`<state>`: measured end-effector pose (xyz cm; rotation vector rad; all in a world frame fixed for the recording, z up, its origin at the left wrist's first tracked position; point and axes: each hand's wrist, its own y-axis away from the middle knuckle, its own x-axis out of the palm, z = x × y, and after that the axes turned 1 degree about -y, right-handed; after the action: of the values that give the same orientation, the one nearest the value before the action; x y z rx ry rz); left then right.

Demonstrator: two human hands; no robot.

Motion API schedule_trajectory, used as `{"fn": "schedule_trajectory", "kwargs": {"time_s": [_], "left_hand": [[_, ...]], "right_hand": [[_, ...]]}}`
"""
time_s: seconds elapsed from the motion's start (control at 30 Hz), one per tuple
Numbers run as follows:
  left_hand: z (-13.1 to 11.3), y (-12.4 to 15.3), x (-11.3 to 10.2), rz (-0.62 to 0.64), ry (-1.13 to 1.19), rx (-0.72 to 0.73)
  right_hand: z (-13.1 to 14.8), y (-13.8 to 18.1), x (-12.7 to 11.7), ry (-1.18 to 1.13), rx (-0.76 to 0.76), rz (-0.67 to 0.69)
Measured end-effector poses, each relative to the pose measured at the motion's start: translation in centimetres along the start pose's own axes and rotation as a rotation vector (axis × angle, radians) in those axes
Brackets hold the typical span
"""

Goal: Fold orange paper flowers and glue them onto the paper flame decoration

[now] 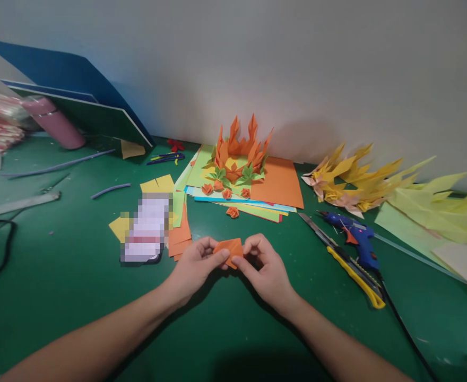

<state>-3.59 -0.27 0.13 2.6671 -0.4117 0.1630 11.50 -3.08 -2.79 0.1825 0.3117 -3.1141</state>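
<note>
Hands (193, 265) (271, 270) — thumbs on paper (234, 247) (orange)

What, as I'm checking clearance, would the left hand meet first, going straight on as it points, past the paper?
Probably the right hand, just beyond the orange paper; exact depth is unclear.

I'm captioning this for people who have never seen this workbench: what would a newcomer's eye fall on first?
Probably the spiky orange paper crown, sitting on stacked colored sheets at the back center. Next, the folded orange paper held between the left hand and right hand, in front of it. The blue glue gun also stands out on the right, beside a yellow-handled knife.
</note>
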Motion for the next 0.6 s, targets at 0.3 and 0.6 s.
{"fn": "schedule_trajectory", "kwargs": {"time_s": [0.3, 0.6], "left_hand": [[-0.22, 0.13, 0.1, -0.04, 0.017, 0.03], [0.22, -0.28, -0.53, -0.076, 0.003, 0.178]], "right_hand": [[0.35, -0.15, -0.44, 0.141, -0.152, 0.006], [0.13, -0.35, -0.91, 0.292, -0.319, 0.122]]}}
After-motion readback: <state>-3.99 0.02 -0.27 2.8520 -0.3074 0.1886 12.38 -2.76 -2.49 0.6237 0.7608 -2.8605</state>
